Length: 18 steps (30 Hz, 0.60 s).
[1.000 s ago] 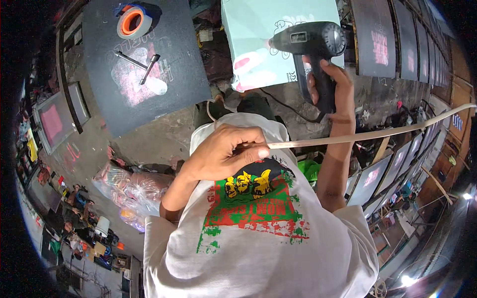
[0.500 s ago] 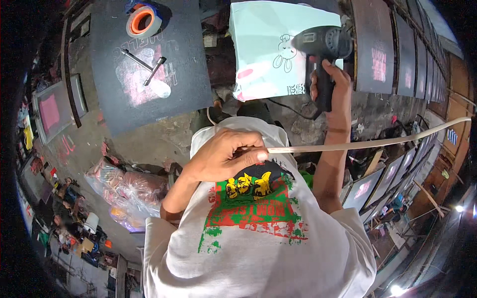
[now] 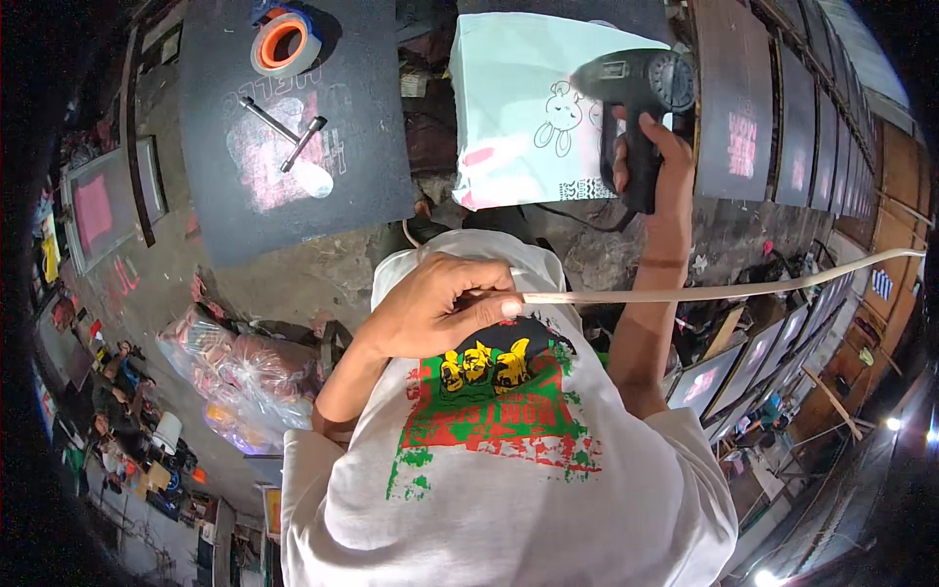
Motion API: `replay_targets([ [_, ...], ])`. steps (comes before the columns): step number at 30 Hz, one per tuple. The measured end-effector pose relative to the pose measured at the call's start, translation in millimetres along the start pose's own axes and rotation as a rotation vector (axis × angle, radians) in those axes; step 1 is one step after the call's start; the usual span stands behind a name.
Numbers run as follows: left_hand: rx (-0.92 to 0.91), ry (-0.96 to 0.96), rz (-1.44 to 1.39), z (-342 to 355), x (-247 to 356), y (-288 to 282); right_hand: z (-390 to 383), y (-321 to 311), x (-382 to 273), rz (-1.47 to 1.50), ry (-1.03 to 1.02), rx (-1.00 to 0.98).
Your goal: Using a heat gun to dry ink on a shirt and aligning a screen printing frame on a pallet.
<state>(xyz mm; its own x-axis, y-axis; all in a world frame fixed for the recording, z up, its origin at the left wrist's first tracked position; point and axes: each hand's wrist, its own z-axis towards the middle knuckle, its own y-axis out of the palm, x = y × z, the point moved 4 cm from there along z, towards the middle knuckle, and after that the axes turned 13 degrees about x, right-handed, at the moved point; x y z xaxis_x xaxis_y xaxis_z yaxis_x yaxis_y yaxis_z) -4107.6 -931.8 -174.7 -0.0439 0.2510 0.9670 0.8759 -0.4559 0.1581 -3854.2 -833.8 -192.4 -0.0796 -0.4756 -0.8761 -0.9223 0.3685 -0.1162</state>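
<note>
My right hand (image 3: pixel 670 166) grips a black hair dryer (image 3: pixel 641 83) by its handle. The dryer's nozzle points left over a pale mint cloth (image 3: pixel 509 108), which lies on a dark board and is printed with a rabbit outline, pink patches and small black marks. A black cord (image 3: pixel 577 220) runs from the dryer's handle. In front of my white shirt, my left hand (image 3: pixel 445 298) pinches the end part of a long pale cord or strip (image 3: pixel 685 293) between thumb and fingers. This strip stretches right, passing over my right forearm; its far end is at the right rim.
On the dark board (image 3: pixel 215 186) at the left rest a tape roll (image 3: pixel 285 45) and a metal T-shaped wrench (image 3: pixel 284 134). Plastic bags (image 3: pixel 245 372) sit on the floor at left. More printed boards (image 3: pixel 738 108) line the right side. A framed screen (image 3: pixel 112 205) leans far left.
The view has shifted slightly, and the cloth sits a little lower in it. The dryer's nozzle now leaves more of the rabbit outline visible. Both hands keep their holds.
</note>
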Motion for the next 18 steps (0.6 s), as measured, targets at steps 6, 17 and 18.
replay_targets([
  [6, -0.054, -0.062, 0.025, 2.8, -4.9, 0.0, 2.1, 1.8, -0.6, -0.003, 0.064, -0.044],
  [17, -0.032, -0.034, -0.003, 12.0, -4.0, 1.1, -7.6, 2.9, 1.5, -0.005, 0.152, -0.039],
  [18, -0.031, -0.027, -0.004, 12.3, -3.5, 0.4, -8.2, 3.2, 1.4, -0.003, 0.144, -0.062],
])
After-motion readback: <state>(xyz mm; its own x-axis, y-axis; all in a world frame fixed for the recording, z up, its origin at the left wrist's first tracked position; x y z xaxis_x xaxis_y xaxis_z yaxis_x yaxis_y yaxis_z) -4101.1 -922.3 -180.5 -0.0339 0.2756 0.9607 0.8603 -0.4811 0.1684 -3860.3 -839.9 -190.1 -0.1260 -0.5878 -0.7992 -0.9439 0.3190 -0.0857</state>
